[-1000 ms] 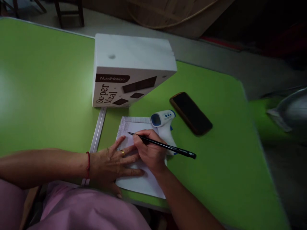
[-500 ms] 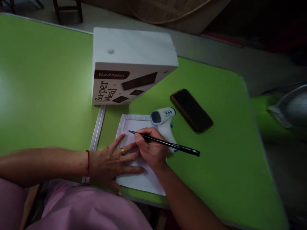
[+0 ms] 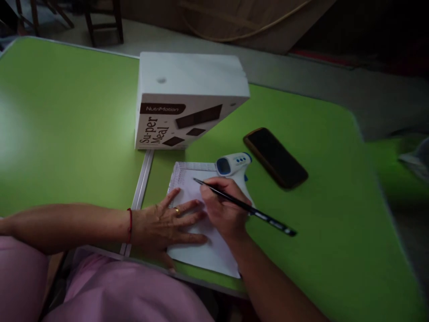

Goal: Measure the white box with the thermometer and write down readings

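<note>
My right hand (image 3: 226, 208) grips a black pen (image 3: 264, 216) between thumb and fingers, its tip pointing left over the upper part of a white sheet of paper (image 3: 204, 255). Whether the tip touches the paper I cannot tell. My left hand (image 3: 170, 223) lies flat with fingers spread across the paper's left side, a ring on one finger and a red cord at the wrist. Faint marks show along the sheet's top left. Just beyond my right hand, a white and blue infrared thermometer (image 3: 233, 164) lies at the paper's top right, its handle partly hidden.
A white NutriMotion box (image 3: 194, 76) stands behind the paper. To the right lies a dark phone (image 3: 276, 157) in a brown case. A metal strip (image 3: 142, 179) crosses the green table (image 3: 73, 134). Stool legs (image 3: 105, 24) stand on the floor beyond.
The whole view has shifted, so the table things appear further right and slightly lower. The pen's tip sits a little further right along the paper, and its back end has dipped. My left hand stays on the sheet.
</note>
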The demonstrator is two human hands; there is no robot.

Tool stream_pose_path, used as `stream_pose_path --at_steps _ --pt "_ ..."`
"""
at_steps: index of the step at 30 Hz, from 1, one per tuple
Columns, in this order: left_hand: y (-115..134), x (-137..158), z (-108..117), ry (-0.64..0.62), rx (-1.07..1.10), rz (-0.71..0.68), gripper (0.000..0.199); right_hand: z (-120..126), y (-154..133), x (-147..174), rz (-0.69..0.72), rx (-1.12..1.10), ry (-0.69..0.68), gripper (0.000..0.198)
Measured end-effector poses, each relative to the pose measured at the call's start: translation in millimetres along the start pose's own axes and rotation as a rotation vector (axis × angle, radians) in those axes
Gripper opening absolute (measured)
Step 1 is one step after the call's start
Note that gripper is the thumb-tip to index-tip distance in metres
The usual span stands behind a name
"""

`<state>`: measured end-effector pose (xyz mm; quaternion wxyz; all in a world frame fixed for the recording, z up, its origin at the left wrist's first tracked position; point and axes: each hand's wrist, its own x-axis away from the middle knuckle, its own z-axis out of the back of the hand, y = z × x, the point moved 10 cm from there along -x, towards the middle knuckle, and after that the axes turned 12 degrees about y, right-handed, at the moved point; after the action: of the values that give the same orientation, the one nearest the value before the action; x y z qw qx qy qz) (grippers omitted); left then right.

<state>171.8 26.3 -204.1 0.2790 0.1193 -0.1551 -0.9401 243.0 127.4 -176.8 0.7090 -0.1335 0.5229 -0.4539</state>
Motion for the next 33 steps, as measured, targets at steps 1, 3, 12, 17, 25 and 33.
stream_pose_path --at_steps 1,3,12,17,25,33 --pt "0.0 0.1 0.6 0.003 0.004 0.001 0.085 0.5 -5.0 -1.2 0.076 0.001 -0.009 0.007" --pt "0.0 0.3 1.9 0.012 0.011 -0.001 0.085 -1.7 -14.4 -0.6 0.239 0.017 -0.07 0.013" --pt "0.1 0.2 -2.0 -0.011 -0.04 0.026 0.093 -24.4 -0.1 12.0 0.309 0.391 -0.551 0.052" --pt "2.3 4.7 -3.6 -0.026 -0.093 0.115 0.089 -22.9 -11.2 9.1 0.253 0.492 -0.605 0.048" --pt "-6.5 40.2 11.4 0.265 -0.212 0.343 0.097 -28.1 -6.1 14.1 0.193 0.653 -0.723 0.036" --pt "-7.3 46.3 24.6 0.403 -0.14 0.381 0.103 -27.0 -9.9 14.1 0.188 0.631 -0.748 0.047"
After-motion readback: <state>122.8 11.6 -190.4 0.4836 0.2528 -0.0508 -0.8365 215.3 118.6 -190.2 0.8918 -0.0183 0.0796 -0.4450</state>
